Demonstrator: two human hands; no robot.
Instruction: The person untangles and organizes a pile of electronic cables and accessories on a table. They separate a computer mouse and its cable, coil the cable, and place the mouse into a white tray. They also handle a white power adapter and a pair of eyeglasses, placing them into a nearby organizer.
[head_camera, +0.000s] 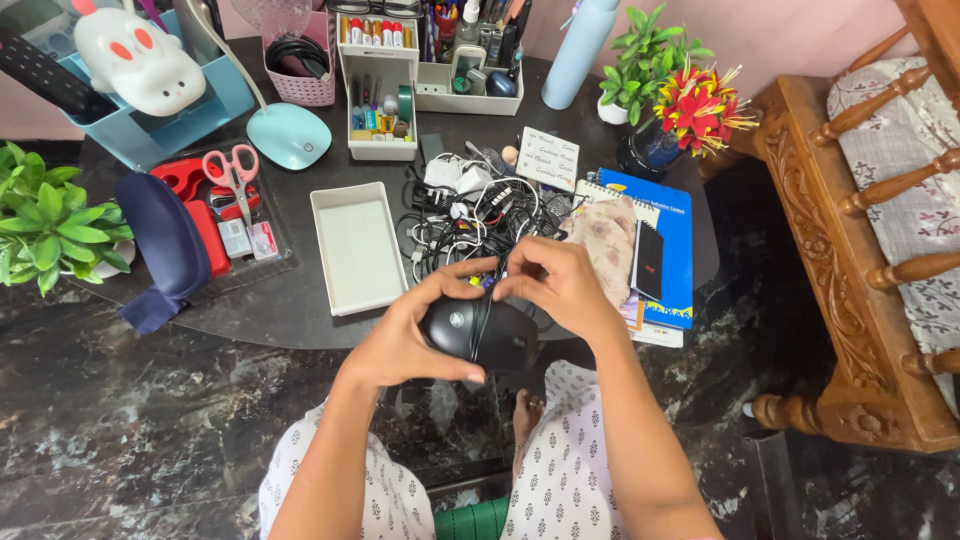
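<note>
Over the bench's (300, 310) near edge, left hand (405, 335) grips a black mouse (480, 335); right hand (560, 285) pinches its cord (487, 300).

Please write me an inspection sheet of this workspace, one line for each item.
Surface: dark round table, crowded.
Job's things: black computer mouse, held above the table edge, its cable across the top.
Clutter: empty white tray, pink scissors, blue notebook, desk organisers.
Grips: left hand cups the mouse; right hand pinches the cable near it.
Cables: tangled pile of cables behind the hands.
Surroundings: marble floor, carved wooden chair, potted plants.
</note>
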